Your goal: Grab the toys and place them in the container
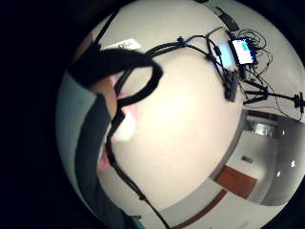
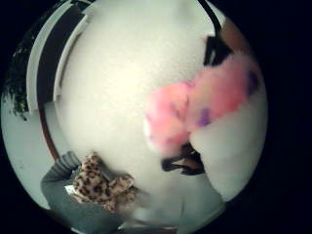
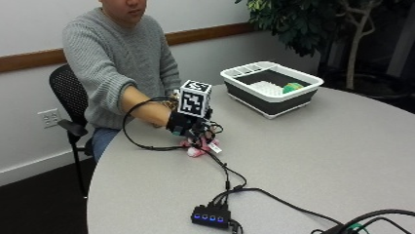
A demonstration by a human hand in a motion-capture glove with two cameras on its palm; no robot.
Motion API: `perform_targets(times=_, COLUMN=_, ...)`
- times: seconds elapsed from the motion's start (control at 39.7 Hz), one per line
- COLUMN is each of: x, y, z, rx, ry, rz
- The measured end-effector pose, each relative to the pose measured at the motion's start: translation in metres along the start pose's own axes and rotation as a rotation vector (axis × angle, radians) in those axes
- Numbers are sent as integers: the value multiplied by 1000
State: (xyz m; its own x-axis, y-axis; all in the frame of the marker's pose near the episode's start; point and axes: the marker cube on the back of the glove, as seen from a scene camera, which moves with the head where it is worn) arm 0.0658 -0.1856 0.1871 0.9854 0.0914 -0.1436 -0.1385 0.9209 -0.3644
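In the outside view my gloved right hand is low over the grey table, in front of the person's chest. Its fingers curl round a pink plush toy that hangs beneath it and touches the tabletop. In the thumb side palm view this pink toy has purple spots and a white part and sits close against the palm. A leopard-print plush toy lies on the table by the grey sweater. The white and dark container stands further back on the table, with a green toy inside.
A black cable runs from the hand to a small hub with blue lights near the table's front edge. A phone on a stand is beside more cables. A plant stands behind the container.
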Motion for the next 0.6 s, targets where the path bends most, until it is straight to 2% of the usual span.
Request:
perform_targets(times=0.23, x=1, y=0, z=-12, rx=50, ry=-76, rz=20)
perform_targets(times=0.3, x=17, y=-1, z=-44, rx=116, ry=-189, rz=64)
perform_targets(times=0.4, x=50, y=2, z=-115, rx=252, ry=-346, rz=133)
perform_targets(times=0.5, x=67, y=13, z=-170, rx=330, ry=-332, rz=132)
perform_targets(times=0.6, x=73, y=19, z=-189, rx=355, ry=-328, rz=130)
